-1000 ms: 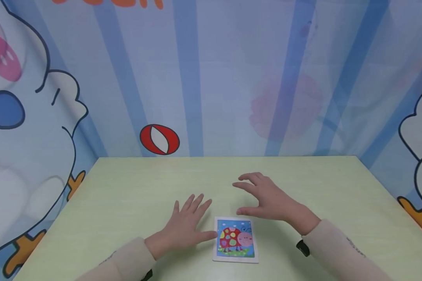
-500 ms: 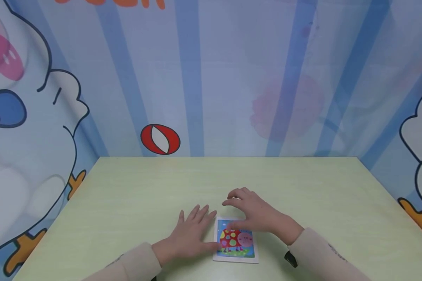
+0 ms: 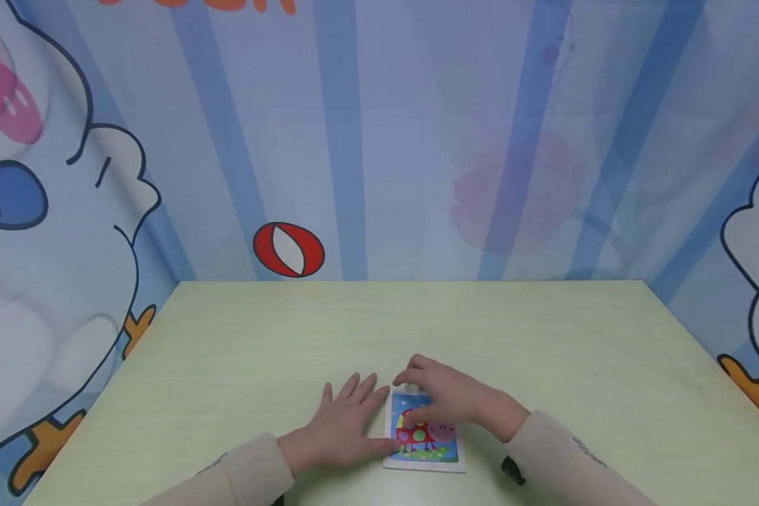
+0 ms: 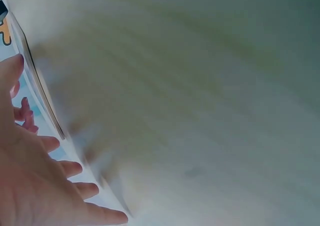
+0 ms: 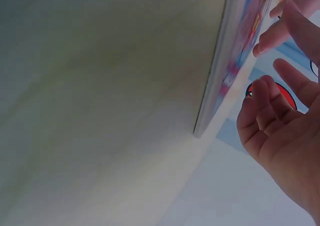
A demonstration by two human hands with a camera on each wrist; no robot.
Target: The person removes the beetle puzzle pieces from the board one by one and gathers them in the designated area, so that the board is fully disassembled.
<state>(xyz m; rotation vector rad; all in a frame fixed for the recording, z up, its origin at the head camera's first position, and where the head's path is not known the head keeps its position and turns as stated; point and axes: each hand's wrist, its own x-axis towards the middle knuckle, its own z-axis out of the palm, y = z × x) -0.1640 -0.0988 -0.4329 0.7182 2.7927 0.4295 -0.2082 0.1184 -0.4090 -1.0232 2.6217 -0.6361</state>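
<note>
A white-bordered picture board (image 3: 426, 455) with a red spotted ladybug lies flat on the table near the front. My left hand (image 3: 338, 432) is spread at its left side, fingers straight, thumb tip over the left border. From the right, my right hand (image 3: 458, 397) reaches over the upper part of the picture. Its thumb lies across the ladybug and its bent fingertips are near the top edge. In the right wrist view, the right hand (image 5: 285, 131) has curled fingers apart from the thumb, with nothing between them. The board (image 5: 212, 91) shows there as a thin slab seen nearly edge-on.
The pale green table (image 3: 259, 337) extends behind and to both sides of the hands. A blue striped backdrop (image 3: 405, 176) with cartoon figures and a red ball print (image 3: 289, 250) stands along its far edge. Dark bands (image 3: 512, 469) show under the sleeves.
My right hand has come down and left from beyond the board to over the picture. The left hand has shifted slightly right and nearer, its thumb now overlapping the border. The board stays put.
</note>
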